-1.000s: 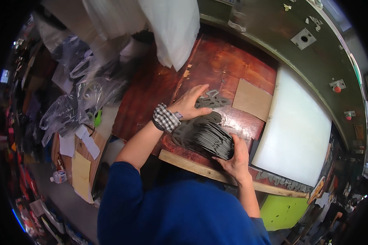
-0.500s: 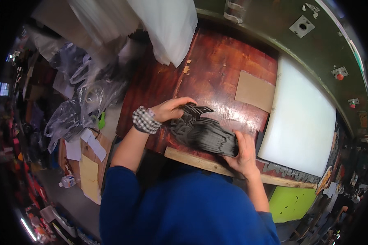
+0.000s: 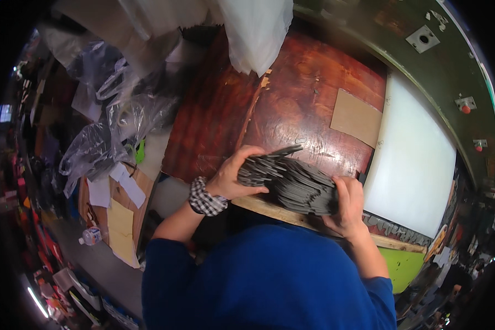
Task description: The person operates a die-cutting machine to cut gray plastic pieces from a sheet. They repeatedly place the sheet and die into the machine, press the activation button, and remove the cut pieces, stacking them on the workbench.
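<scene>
Between my hands is a thick stack of thin dark-grey flat pieces (image 3: 304,190), above the near edge of a reddish-brown wooden table (image 3: 291,110). My left hand (image 3: 237,175) wraps round the left end of the bundle, thumb on the near side and fingers on the far side. A few pieces stick out of line there, one pointing up and to the right. My right hand (image 3: 346,206) presses on the right end, its fingers curled over the edge of the stack. What the pieces are exactly cannot be made out.
A brown cardboard piece (image 3: 356,119) and a thick white board (image 3: 410,159) lie on the right. White plastic sheeting (image 3: 258,33) hangs at the far side. Crumpled clear bags (image 3: 115,126), papers (image 3: 122,231) and a small bottle (image 3: 90,237) are at left. Green machine housing (image 3: 390,27) borders the table.
The loose, spread pieces at the left are now gathered into the bundle under my left hand. Both hands and the stack appear slightly further right in view.
</scene>
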`<state>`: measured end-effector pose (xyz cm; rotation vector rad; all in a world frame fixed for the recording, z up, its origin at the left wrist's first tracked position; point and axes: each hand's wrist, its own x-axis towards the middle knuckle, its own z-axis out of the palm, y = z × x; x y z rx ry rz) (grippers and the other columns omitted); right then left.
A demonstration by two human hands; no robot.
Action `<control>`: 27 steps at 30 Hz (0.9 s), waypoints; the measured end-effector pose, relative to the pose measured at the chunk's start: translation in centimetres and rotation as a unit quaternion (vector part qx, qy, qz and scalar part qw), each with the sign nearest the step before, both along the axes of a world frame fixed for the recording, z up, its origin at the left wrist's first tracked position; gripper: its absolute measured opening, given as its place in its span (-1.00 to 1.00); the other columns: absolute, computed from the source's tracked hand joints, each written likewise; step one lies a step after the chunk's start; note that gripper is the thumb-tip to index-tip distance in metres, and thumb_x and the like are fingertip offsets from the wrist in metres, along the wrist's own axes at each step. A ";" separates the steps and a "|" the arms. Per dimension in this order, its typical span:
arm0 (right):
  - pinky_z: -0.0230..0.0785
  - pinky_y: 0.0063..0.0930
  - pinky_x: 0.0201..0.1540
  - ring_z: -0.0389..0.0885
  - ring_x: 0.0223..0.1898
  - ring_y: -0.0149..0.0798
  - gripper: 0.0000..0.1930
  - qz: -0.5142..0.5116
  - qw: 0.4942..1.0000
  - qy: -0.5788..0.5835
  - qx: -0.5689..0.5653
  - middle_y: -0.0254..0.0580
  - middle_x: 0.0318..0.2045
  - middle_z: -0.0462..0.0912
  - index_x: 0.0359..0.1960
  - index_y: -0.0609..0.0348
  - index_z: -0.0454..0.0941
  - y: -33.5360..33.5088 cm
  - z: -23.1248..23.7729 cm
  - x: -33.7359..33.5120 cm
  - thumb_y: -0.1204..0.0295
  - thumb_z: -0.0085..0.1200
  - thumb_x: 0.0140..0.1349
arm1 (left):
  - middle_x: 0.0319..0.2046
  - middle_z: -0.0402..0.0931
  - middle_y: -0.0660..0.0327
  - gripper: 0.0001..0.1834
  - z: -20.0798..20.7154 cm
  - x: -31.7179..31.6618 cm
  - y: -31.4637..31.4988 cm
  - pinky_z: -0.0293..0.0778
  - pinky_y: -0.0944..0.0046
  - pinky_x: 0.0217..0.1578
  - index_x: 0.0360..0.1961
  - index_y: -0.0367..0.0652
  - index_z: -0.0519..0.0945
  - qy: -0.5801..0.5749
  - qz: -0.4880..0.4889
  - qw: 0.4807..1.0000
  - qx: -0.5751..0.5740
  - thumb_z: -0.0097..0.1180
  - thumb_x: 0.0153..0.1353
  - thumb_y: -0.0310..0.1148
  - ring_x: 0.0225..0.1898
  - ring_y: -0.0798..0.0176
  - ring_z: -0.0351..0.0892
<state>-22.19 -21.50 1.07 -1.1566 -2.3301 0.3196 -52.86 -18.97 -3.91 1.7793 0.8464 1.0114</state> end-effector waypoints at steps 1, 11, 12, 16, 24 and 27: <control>0.26 -0.13 -0.17 0.43 -0.20 0.03 -0.14 0.002 1.000 0.008 0.013 0.02 -0.16 0.43 0.12 0.30 0.34 -0.1 0.2 0.1 0.43 0.32 -0.42 | 0.13 0.31 0.02 0.00 0.2 -0.1 -0.1 0.25 0.19 0.22 0.25 -0.26 0.22 -0.051 0.005 0.999 0.002 0.55 -0.21 -0.33 0.18 0.14 0.37; 0.00 0.25 0.29 0.37 0.08 0.16 -0.04 -0.011 0.993 -0.061 -0.097 0.15 0.05 0.37 0.23 0.24 0.20 0.0 -1.4 0.1 0.38 0.34 -0.36 | 0.24 0.24 0.02 0.14 0.2 1.7 0.6 0.20 0.11 0.27 0.32 -0.27 0.14 0.093 -0.022 0.995 -0.019 0.57 -0.27 -0.22 0.27 0.03 0.24; 0.05 0.20 0.26 0.38 0.06 0.15 -0.06 -0.003 0.994 -0.045 -0.099 0.12 0.03 0.38 0.22 0.24 0.22 0.1 -1.6 0.1 0.39 0.34 -0.37 | 0.24 0.24 0.02 0.14 0.3 1.9 0.7 0.20 0.11 0.26 0.32 -0.28 0.14 0.066 -0.020 0.998 -0.015 0.57 -0.27 -0.21 0.26 0.03 0.24; 0.28 -0.11 0.00 0.46 -0.08 0.07 -0.21 0.012 0.994 0.015 -0.104 0.02 -0.11 0.49 0.07 0.25 0.35 0.6 -1.4 0.5 0.47 0.31 -0.38 | 0.08 0.42 0.05 -0.02 1.4 2.3 0.3 0.35 0.16 0.14 0.24 -0.24 0.28 0.095 -0.008 0.992 -0.082 0.55 -0.23 -0.27 0.10 0.06 0.45; 0.25 -0.14 0.04 0.41 -0.02 0.14 -0.24 0.016 0.988 0.006 -0.155 0.08 -0.04 0.45 0.05 0.25 0.36 -0.6 -1.1 0.7 0.48 0.26 -0.39 | 0.11 0.31 0.03 -0.20 2.1 1.4 -2.5 0.38 0.17 0.11 0.16 -0.21 0.36 0.119 0.051 0.990 0.064 0.47 -0.16 -0.37 0.12 0.03 0.40; 0.26 -0.09 0.04 0.40 -0.03 0.17 -0.24 0.009 0.990 -0.046 -0.130 0.15 -0.06 0.44 0.09 0.28 0.34 -2.2 -2.8 0.5 0.44 0.23 -0.32 | 0.08 0.33 0.01 -0.22 0.7 2.2 -3.3 0.37 0.12 0.12 0.20 -0.19 0.33 0.083 0.068 0.994 -0.014 0.41 -0.08 -0.31 0.12 -0.04 0.38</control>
